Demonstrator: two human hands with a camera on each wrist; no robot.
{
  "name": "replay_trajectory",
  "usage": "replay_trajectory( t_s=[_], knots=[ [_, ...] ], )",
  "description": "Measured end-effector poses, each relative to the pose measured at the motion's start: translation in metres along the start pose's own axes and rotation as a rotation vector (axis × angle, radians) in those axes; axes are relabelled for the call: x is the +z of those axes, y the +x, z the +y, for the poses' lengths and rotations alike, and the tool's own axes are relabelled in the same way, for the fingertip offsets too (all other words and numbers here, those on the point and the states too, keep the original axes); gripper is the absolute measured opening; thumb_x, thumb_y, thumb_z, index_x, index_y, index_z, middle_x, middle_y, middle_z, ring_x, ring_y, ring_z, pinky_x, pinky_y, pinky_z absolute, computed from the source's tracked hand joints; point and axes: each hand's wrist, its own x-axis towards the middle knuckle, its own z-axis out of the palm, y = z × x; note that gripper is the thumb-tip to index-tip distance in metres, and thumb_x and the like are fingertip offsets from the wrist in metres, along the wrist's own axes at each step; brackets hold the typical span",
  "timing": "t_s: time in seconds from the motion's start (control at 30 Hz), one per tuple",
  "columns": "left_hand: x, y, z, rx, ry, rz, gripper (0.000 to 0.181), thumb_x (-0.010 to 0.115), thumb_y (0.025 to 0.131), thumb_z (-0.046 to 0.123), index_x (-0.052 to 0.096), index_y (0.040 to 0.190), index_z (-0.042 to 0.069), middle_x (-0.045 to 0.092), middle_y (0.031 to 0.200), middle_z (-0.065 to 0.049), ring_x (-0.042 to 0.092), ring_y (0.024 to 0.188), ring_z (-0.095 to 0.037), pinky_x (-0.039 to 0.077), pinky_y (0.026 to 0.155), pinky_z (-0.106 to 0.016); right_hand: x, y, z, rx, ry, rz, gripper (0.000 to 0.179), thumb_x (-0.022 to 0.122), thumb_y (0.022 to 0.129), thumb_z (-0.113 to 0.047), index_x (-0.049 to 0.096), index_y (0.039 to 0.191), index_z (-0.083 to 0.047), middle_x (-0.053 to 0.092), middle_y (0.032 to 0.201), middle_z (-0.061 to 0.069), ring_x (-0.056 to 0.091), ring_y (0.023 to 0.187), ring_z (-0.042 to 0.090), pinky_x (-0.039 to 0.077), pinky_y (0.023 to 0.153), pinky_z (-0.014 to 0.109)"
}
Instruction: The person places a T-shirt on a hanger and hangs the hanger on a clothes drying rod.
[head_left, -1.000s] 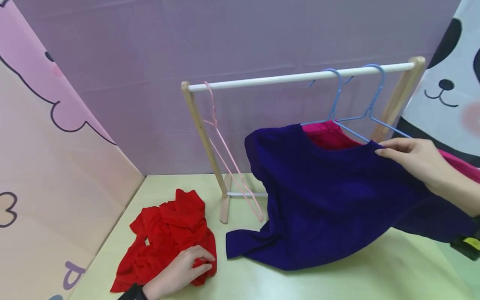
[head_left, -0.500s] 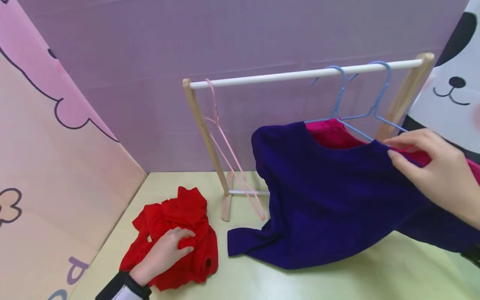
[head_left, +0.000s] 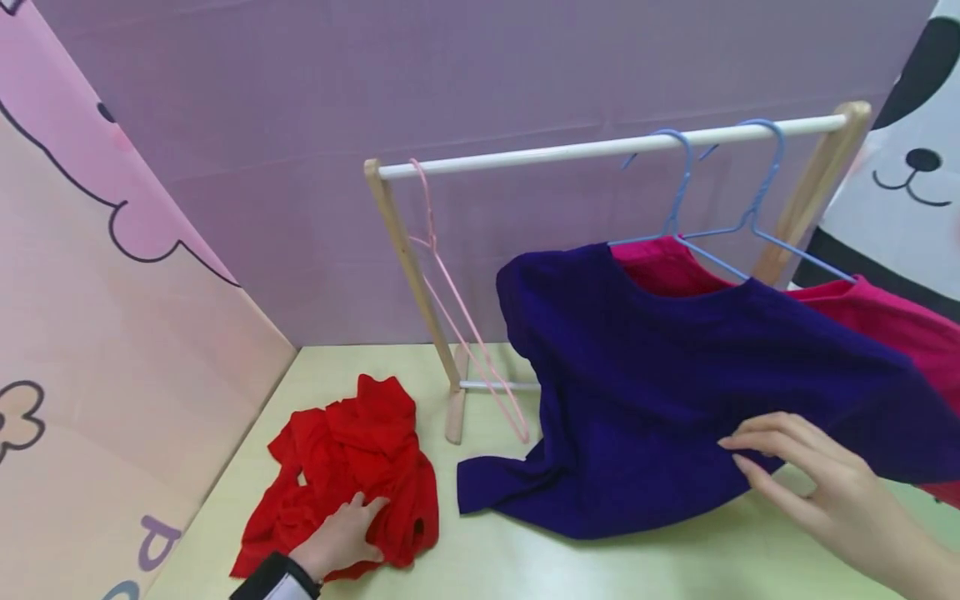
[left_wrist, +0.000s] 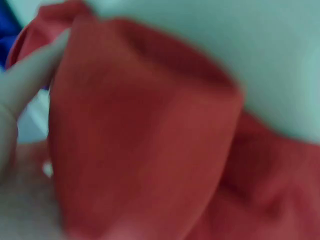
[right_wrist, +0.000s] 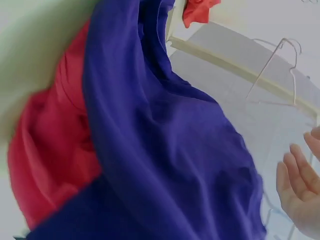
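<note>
Red cloth lies bunched near the left edge of the desk (head_left: 570, 567): a rumpled red garment (head_left: 367, 433), with a small dark opening in the fold toward the indigo shirt (head_left: 637, 375). The left hand (head_left: 341, 537) rests on its near side, fingers and thumb spread against the folds. In the left wrist view a raised fold hides much of that hand, and I cannot tell whether any fabric is pinched. A black band (head_left: 279, 575) circles the wrist.

The right hand (head_left: 821, 479) holds nothing; its fingers are extended together, the thumb a little apart from them, in front of the indigo shirt's lower part. The right wrist view shows it separate from the cloth.

That shirt hangs round-necked from the front blue hanger (head_left: 679, 200). Behind it a magenta shirt (head_left: 900, 312) hangs from the rear blue hanger (head_left: 765, 187). Both hook over the white rod (head_left: 540, 156) of a wooden-posted clothes rack (head_left: 410, 267) near the desk's far edge. A pink hanger (head_left: 431, 225) hangs at the rod's left end, nearest the far left corner.

Beyond rises a purple backdrop (head_left: 480, 67), flanked by a pink cartoon panel (head_left: 142, 333) and a panda panel (head_left: 855, 225).
</note>
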Motion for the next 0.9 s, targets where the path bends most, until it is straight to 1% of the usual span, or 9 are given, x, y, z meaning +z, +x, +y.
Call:
replay_trajectory(
  t_s=[0.1, 0.2, 0.3, 0.4, 0.53, 0.63, 0.7, 0.8, 0.9],
  knots=[
    [0.015, 0.003, -0.001, 0.043, 0.037, 0.083, 0.051, 0.074, 0.062, 0.008, 0.051, 0.107, -0.002, 0.049, 0.095, -0.028, 0.049, 0.079, -0.042, 0.047, 0.064, -0.060, 0.005, -0.018, 0.004, 0.046, 0.024, -0.043, 0.029, 0.047, 0.089, -0.036, 0.064, 0.090, -0.012, 0.059, 0.086, -0.003, 0.050, 0.085, 0.004, 0.039, 0.072, 0.007],
    [0.025, 0.004, -0.002, 0.077, 0.070, 0.177, 0.041, 0.066, 0.065, -0.002, 0.053, 0.104, -0.003, 0.050, 0.093, -0.030, 0.050, 0.073, -0.043, 0.048, 0.059, -0.059, 0.009, -0.032, 0.006, 0.084, 0.046, -0.091, 0.011, 0.059, 0.084, -0.020, 0.062, 0.092, -0.014, 0.058, 0.086, -0.007, 0.051, 0.080, 0.002, 0.042, 0.064, 0.010],
    [0.027, 0.006, -0.005, 0.104, 0.065, 0.223, 0.036, 0.061, 0.067, -0.007, 0.055, 0.101, -0.003, 0.054, 0.092, -0.029, 0.052, 0.070, -0.041, 0.050, 0.060, -0.056, 0.013, -0.043, 0.008, 0.102, 0.051, -0.152, 0.032, 0.067, 0.069, 0.001, 0.060, 0.094, -0.017, 0.056, 0.086, -0.012, 0.051, 0.073, -0.001, 0.042, 0.057, 0.011],
    [0.024, 0.009, -0.010, 0.151, 0.008, 0.221, 0.030, 0.060, 0.064, -0.011, 0.057, 0.092, 0.000, 0.057, 0.084, -0.020, 0.053, 0.066, -0.031, 0.051, 0.062, -0.049, 0.017, -0.050, 0.008, 0.121, 0.057, -0.190, 0.051, 0.067, 0.056, 0.014, 0.059, 0.094, -0.018, 0.055, 0.085, -0.014, 0.050, 0.071, -0.002, 0.042, 0.057, 0.012],
    [0.011, 0.010, -0.015, 0.205, -0.132, 0.195, 0.029, 0.057, 0.062, -0.014, 0.056, 0.083, 0.006, 0.053, 0.076, -0.006, 0.049, 0.066, -0.021, 0.050, 0.063, -0.044, 0.026, -0.059, 0.008, 0.138, 0.115, -0.192, 0.054, 0.065, 0.053, 0.019, 0.059, 0.093, -0.016, 0.057, 0.084, -0.011, 0.048, 0.072, -0.001, 0.041, 0.057, 0.014],
    [-0.006, 0.010, -0.010, 0.208, -0.208, 0.216, 0.028, 0.057, 0.065, -0.014, 0.057, 0.084, 0.007, 0.054, 0.081, -0.005, 0.050, 0.073, -0.021, 0.049, 0.067, -0.045, 0.032, -0.066, 0.007, 0.148, 0.133, -0.213, 0.053, 0.066, 0.054, 0.018, 0.059, 0.093, -0.017, 0.056, 0.086, -0.013, 0.048, 0.073, -0.002, 0.041, 0.057, 0.014],
    [-0.019, 0.010, -0.002, 0.196, -0.240, 0.267, 0.028, 0.061, 0.067, -0.012, 0.058, 0.086, 0.009, 0.055, 0.083, -0.004, 0.051, 0.077, -0.021, 0.050, 0.069, -0.044, 0.034, -0.068, 0.006, 0.172, 0.125, -0.232, 0.053, 0.067, 0.055, 0.016, 0.059, 0.093, -0.020, 0.055, 0.086, -0.017, 0.047, 0.072, -0.004, 0.040, 0.057, 0.013],
    [-0.041, 0.008, 0.015, 0.192, -0.267, 0.395, 0.030, 0.065, 0.067, -0.008, 0.059, 0.089, 0.011, 0.056, 0.086, -0.003, 0.051, 0.082, -0.020, 0.050, 0.071, -0.041, 0.037, -0.069, 0.006, 0.173, 0.135, -0.232, 0.051, 0.068, 0.056, 0.014, 0.060, 0.093, -0.020, 0.055, 0.086, -0.018, 0.048, 0.070, -0.003, 0.040, 0.055, 0.013],
    [-0.062, 0.006, 0.032, 0.235, -0.290, 0.520, 0.031, 0.065, 0.067, -0.007, 0.060, 0.092, 0.011, 0.057, 0.089, -0.003, 0.052, 0.084, -0.020, 0.051, 0.070, -0.039, 0.039, -0.068, 0.005, 0.171, 0.160, -0.234, 0.049, 0.068, 0.057, 0.014, 0.060, 0.093, -0.018, 0.056, 0.085, -0.015, 0.048, 0.070, -0.003, 0.040, 0.054, 0.013]
  ],
)
